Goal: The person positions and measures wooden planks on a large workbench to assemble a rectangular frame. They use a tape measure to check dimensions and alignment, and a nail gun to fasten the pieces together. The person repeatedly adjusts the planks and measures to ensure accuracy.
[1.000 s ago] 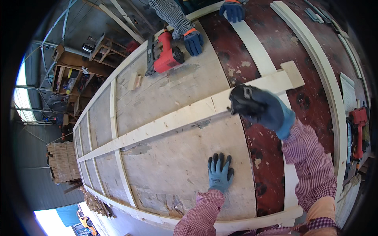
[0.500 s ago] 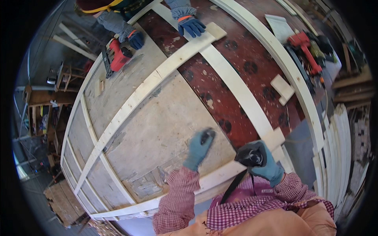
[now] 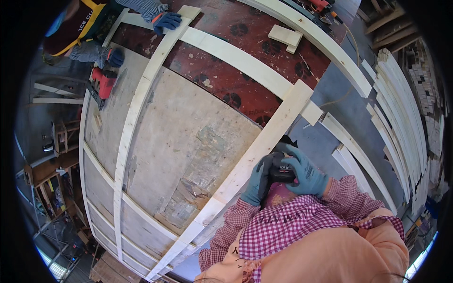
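Observation:
In front of my body, just off the near edge of the wooden frame, I hold a black cordless tool (image 3: 282,174) with what looks like its battery pack toward me. My left hand (image 3: 258,183), in a teal and dark glove, is closed on its left side. The gloved right hand (image 3: 304,170) wraps round the right side and top. The rest of the tool is mostly hidden by my hands. Beside them runs the near pale wooden rail (image 3: 252,162) of the frame, whose end meets a crosswise slat (image 3: 245,66).
Across the frame, a co-worker's gloved hand (image 3: 166,21) rests on the middle slat (image 3: 137,106); the other hand (image 3: 114,57) is by a red nail gun (image 3: 103,84). A small wood block (image 3: 285,37) lies on the red board. Long strips (image 3: 394,122) are stacked at right.
My left hand has come from above the board to the black tool, which both hands now hold closer to my body. The view has shifted, and the frame appears turned in it.

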